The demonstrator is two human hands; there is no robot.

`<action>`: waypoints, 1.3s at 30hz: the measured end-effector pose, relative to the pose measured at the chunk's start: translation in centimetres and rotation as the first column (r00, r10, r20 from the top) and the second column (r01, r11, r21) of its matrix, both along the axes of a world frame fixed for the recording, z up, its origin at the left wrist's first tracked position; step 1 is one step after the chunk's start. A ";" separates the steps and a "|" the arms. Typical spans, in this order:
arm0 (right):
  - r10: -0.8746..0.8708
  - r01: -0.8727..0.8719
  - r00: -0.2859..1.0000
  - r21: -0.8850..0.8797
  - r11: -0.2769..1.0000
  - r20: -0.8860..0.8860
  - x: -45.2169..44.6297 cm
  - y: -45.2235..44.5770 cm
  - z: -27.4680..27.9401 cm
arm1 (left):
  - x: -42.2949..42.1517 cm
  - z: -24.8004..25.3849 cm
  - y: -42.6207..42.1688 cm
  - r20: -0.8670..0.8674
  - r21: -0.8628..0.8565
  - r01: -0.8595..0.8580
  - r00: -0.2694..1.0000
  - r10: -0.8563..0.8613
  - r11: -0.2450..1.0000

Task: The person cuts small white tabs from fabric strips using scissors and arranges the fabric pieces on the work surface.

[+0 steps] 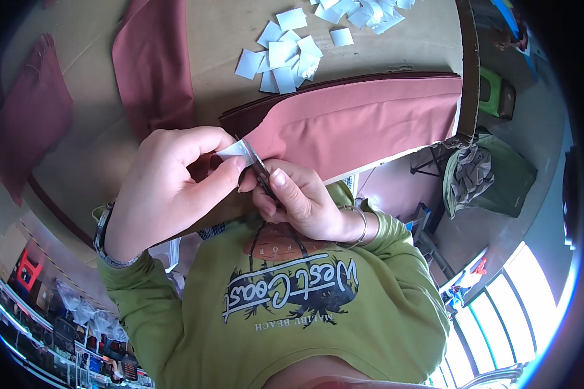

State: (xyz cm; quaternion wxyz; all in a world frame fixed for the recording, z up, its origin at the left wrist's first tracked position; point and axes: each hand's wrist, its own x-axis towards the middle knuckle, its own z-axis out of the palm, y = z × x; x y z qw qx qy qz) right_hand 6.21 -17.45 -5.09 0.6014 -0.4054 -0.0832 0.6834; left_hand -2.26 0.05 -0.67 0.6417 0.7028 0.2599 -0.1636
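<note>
My left hand (175, 178) is closed, pinching a small white square piece (232, 152) between thumb and fingers. My right hand (298, 198) wraps round a small pair of scissors (261, 170) with dark handles. The metal blades point up and away from me and lie against the right side of the white piece. Fingers partly hide the scissors' handles. Just beyond both hands, a stack of long pink fabric panels (363, 113) lies along the near edge of the table, its left end close to the blades.
More white squares (282, 55) lie scattered on the brown cardboard-like tabletop (220, 39), with another pile (366, 11) at the far edge. A pink fabric strip (152, 65) and another pink piece (32, 117) lie to the left. A green stool (493, 94) stands at the right.
</note>
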 end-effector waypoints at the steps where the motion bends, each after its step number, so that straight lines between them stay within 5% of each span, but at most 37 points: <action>1: 0.000 0.000 1.000 -0.001 1.000 -0.001 0.0 0.0 0.0 | 0.0 0.0 0.0 -0.001 -0.001 0.000 1.000 0.000 1.000; 16: -0.100 0.100 0.995 0.008 0.995 -0.010 0.1 0.1 0.1 | -0.3 0.2 -0.2 0.034 0.060 0.005 0.999 -0.007 0.998; 20: -0.133 0.079 0.856 0.129 0.989 0.499 0.8 1.4 0.7 | -0.3 1.1 -0.9 0.086 0.097 -0.053 0.995 0.045 0.994; 25: -0.148 0.077 0.781 0.142 0.987 0.607 2.4 1.7 1.2 | -0.1 1.3 -0.4 0.110 0.259 0.062 0.990 -0.093 0.964; 30: -0.193 0.147 0.724 0.125 0.981 0.663 3.2 1.6 1.6 | 1.4 1.5 0.6 0.168 0.200 0.136 0.971 -0.171 0.970; 31: -0.196 0.149 0.721 0.128 0.980 0.664 3.4 1.6 1.6 | 1.6 1.5 0.6 0.171 0.203 0.138 0.970 -0.173 0.970; 35: -0.386 0.351 0.897 0.184 0.918 0.216 3.6 1.0 1.0 | 2.8 1.4 0.4 0.108 -0.102 -0.095 0.988 0.106 0.990; 39: -0.218 0.213 0.974 0.076 0.974 0.067 3.9 0.5 1.6 | 3.6 1.7 0.8 0.087 -0.141 -0.137 0.985 0.150 0.980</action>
